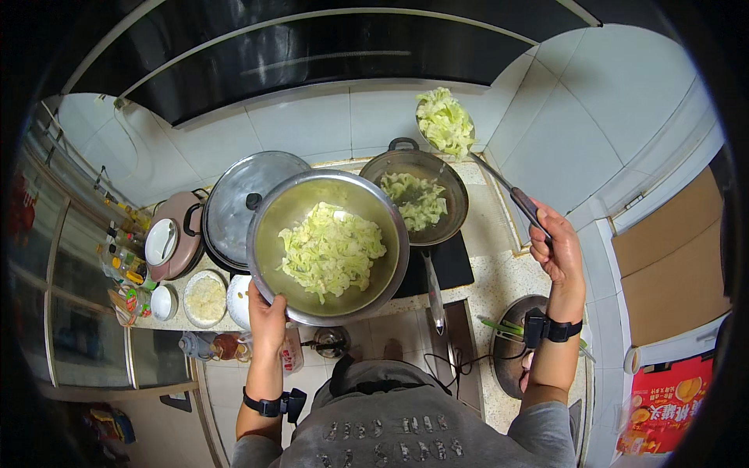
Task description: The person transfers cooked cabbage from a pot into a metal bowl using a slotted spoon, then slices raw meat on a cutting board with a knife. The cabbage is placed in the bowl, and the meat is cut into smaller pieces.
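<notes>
My left hand grips the near rim of a wide stainless steel bowl, which holds a heap of pale green cauliflower florets. In my right hand is the dark handle of a skimmer. Its round head, piled with cauliflower, is raised beyond the far right edge of a wok. Inside the wok more florets lie in liquid. The bowl is held to the left of the wok and hides part of its left side.
A large lidded pot stands behind the bowl at left, beside a pinkish appliance with a white bowl. Along the left counter are a plate of chopped pale food and bottles. A round board lies by my right forearm.
</notes>
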Motion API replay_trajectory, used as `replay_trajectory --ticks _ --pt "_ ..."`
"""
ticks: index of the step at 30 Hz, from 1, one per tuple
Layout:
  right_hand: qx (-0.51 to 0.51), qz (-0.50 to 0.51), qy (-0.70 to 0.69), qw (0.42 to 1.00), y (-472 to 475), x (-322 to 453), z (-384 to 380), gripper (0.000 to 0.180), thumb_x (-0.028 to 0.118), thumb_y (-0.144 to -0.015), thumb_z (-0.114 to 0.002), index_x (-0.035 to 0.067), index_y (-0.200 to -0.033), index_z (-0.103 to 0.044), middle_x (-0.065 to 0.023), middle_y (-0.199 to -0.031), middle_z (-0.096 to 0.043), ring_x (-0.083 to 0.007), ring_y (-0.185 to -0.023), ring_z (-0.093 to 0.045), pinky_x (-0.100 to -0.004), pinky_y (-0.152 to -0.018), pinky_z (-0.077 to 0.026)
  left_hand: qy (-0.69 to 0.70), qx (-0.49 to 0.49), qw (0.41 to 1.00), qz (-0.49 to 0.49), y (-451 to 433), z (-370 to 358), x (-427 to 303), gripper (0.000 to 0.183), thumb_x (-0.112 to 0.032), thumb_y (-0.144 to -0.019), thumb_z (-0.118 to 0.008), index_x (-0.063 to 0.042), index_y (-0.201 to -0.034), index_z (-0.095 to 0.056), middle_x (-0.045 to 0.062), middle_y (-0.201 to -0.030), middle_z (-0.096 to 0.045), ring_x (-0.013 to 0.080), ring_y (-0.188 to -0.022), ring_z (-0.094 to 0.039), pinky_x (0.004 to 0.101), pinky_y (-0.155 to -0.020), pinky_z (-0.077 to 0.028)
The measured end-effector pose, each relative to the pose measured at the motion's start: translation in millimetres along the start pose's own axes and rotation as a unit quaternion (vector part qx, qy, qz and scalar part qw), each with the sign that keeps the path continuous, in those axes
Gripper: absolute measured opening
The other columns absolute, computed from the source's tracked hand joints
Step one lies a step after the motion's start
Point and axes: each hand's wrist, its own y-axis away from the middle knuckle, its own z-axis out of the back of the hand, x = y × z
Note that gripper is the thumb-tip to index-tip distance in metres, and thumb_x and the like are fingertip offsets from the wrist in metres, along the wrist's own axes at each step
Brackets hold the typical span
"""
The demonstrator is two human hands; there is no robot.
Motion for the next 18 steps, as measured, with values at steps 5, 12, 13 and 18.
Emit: replay_trajectory --ticks 5,12,13,18 --pt "-0.088 -0.07 0.045 0.993 -12 -56 -5 0.04 0.021 -0.107 -0.058 0.001 -0.142 -0.056 0.0007 -0.067 -0.05 -0.0048 -0.044 -0.031 -0.0223 -0.04 -0.024 0.03 -0.018 0.999 -0.026 -1 -6 3 0.054 0.007 -0.09 -0.054 0.0 -0.142 -0.046 0.009 -0.113 -0.065 0.0129 -0.084 -0.063 0.0236 -0.064 -0.05" --pt "-0.064 -0.092 0.031 0.993 -2 -85 2 0.039 0.019 -0.107 -0.055 -0.001 -0.141 -0.056 0.0007 -0.066 -0.051 -0.0047 -0.044 -0.032 -0.0223 -0.039 -0.024 0.041 0.004 0.999 -0.032 2 -6 2 0.055 0.01 -0.089 -0.052 0.002 -0.143 -0.046 0.012 -0.126 -0.064 0.0192 -0.111 -0.062 0.0312 -0.097 -0.05" --pt "-0.052 -0.081 0.023 0.995 0 -84 2 0.039 0.018 -0.107 -0.054 -0.001 -0.141 -0.056 0.0006 -0.066 -0.051 -0.0046 -0.044 -0.032 -0.0222 -0.039 -0.024 0.057 0.014 0.997 -0.042 2 -7 2 0.055 0.01 -0.089 -0.052 0.002 -0.143 -0.046 0.012 -0.126 -0.064 0.0192 -0.11 -0.062 0.0311 -0.097 -0.05" --pt "-0.057 -0.103 0.043 0.992 2 -77 -1 0.038 0.019 -0.106 -0.056 -0.001 -0.139 -0.058 -0.0005 -0.068 -0.053 -0.0042 -0.044 -0.034 -0.0219 -0.039 -0.024 0.007 0.01 1.0 -0.021 -1 -8 4 0.054 0.01 -0.09 -0.053 0.002 -0.143 -0.046 0.012 -0.123 -0.065 0.0185 -0.108 -0.063 0.0304 -0.095 -0.051"
